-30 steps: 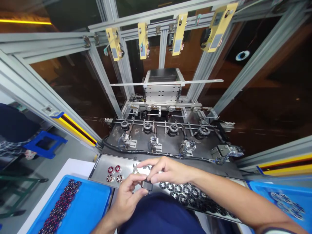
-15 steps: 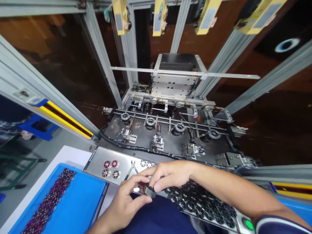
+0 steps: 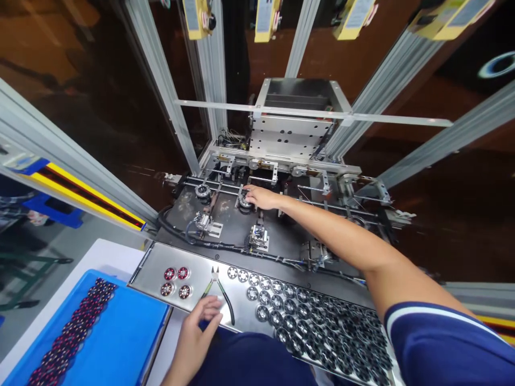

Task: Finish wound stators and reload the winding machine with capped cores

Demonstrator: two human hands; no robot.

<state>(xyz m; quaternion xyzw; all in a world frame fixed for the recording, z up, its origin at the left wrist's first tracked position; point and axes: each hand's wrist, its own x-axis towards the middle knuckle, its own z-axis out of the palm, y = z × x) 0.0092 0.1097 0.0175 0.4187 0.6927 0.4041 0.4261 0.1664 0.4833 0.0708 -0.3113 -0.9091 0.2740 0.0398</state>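
Observation:
My right hand (image 3: 263, 197) reaches far forward over the machine. Its fingers and thumb grip a round metal part (image 3: 243, 200) at the second round holder from the left; the fingers partly cover it. My left hand (image 3: 201, 324) is at the front edge of the metal tray (image 3: 155, 268), its fingers loosely curled, thumb apart, nothing between them. Just beyond it lie side cutters (image 3: 215, 284) with dark green handles, jaws pointing away. Four-slot-like details aside, many slotted round metal cores (image 3: 277, 303) cover the tray's right part.
Red wound cores (image 3: 183, 273) and brownish ones (image 3: 185, 291) sit on the tray's left. A blue bin (image 3: 132, 332) with rows of wound cores stands at left. Another round holder (image 3: 203, 192), metal brackets (image 3: 257, 237), rods and cables surround my right hand. A yellow-black strip (image 3: 86, 194) lines the left frame.
My hands have parted. The right hand has moved forward from the tray to the second holder; the left has let go of the round metal part and drawn down and left.

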